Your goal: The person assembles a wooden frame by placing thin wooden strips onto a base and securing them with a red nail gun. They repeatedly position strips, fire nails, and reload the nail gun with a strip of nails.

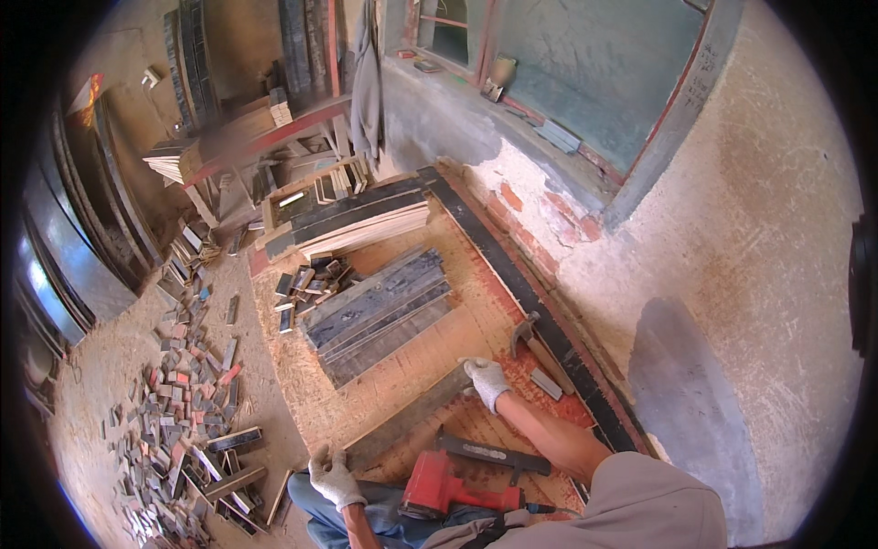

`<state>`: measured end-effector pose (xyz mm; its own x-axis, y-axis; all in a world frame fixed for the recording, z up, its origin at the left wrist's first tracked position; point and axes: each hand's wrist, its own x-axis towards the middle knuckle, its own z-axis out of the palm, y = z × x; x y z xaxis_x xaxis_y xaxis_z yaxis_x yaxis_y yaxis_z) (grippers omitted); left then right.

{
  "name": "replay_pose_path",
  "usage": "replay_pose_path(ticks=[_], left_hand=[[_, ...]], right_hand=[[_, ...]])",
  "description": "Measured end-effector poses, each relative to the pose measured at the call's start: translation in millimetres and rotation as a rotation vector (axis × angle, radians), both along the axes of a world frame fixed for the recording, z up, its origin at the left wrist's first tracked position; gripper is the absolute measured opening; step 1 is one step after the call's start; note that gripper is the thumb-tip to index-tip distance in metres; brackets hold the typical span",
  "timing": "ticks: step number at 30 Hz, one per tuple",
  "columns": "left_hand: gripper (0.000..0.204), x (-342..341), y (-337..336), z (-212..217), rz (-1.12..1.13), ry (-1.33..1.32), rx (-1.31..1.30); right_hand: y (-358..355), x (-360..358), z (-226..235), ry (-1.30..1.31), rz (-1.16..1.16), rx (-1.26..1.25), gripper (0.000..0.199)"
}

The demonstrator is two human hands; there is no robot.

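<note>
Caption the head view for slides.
Gloved left hand and right hand at opposite ends of a board, red tool nearby.

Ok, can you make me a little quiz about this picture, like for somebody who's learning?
1. True or false: the hammer lies nearer the right hand than the left hand.
2. What is the main colour of the power tool? A) blue B) red C) green
3. What stretches from one hand to the other?

Key: 1. True. 2. B. 3. A long, dark, flat strip.

The board (407, 416) is between the nail gun (432, 485) and strips (380, 316).
</note>
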<state>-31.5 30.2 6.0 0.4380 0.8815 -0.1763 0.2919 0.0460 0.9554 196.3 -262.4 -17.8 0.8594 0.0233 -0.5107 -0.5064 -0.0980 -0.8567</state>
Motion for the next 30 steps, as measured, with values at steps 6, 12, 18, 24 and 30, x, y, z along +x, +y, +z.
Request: replay_pose_path(ticks=[6, 12, 18, 24, 30], left_hand=[[0.024, -6.6, 10.1, -8.5, -0.087, -0.013, -0.065], [0.012, -5.3, 7.6, -2.8, -0.11, 0.059, 0.086], [0.011, -2.6, 9.8, -12.5, -0.171, 0.053, 0.312], [0.017, -1.1, 5.4, -10.5, -0.15, -0.008, 0.301], [0.023, 10.2, -3.8, -8.4, 0.016, -0.057, 0.071]], right_hand=[[-1.4, 1.5, -8.9, 0.004, -0.023, 0.03, 0.028], [-2.9, 0.9, -15.1, -0.017, -0.014, 0.007, 0.028], [-0.6, 1.7, -13.2, -0.015, -0.027, -0.011, 0.026], [2.6, -0.1, -1.4, -0.008, -0.038, -0.017, 0.027], [0.1, 0.8, -3.4, -0.003, -0.04, -0.003, 0.026]])
